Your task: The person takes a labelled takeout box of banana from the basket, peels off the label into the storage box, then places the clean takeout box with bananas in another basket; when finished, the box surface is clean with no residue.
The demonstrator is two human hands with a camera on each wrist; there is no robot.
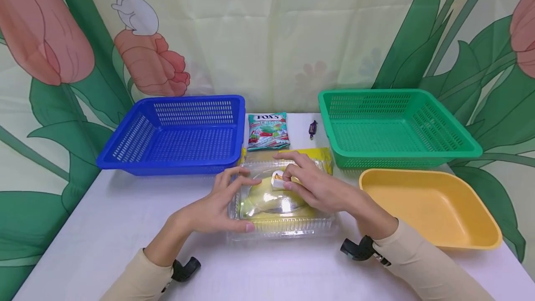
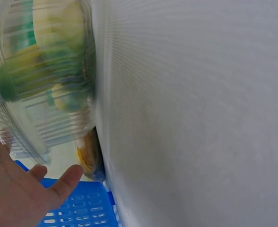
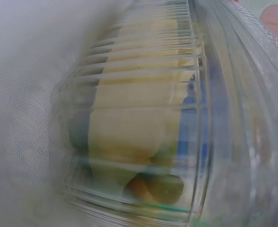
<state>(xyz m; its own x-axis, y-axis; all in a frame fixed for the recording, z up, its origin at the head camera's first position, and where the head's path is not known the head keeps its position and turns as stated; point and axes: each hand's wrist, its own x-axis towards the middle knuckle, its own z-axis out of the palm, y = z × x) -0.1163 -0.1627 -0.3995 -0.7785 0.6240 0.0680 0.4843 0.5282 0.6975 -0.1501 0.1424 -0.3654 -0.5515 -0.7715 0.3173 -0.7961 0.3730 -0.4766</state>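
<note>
Left hand (image 1: 217, 208) braces the clear clamshell box (image 1: 281, 227) with spread fingers on the table (image 1: 104, 226) while right hand (image 1: 317, 185) pinches a small white piece (image 1: 277, 181) on its lid.

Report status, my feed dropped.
Left hand steadies clear box. Right hand pinches white piece on the lid. Nothing in the way.

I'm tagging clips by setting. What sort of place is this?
Probably a staged sorting table indoors, not a real kitchen: a white table against a cartoon tulip backdrop, with a blue basket, a green basket and a yellow tray laid out.
</note>
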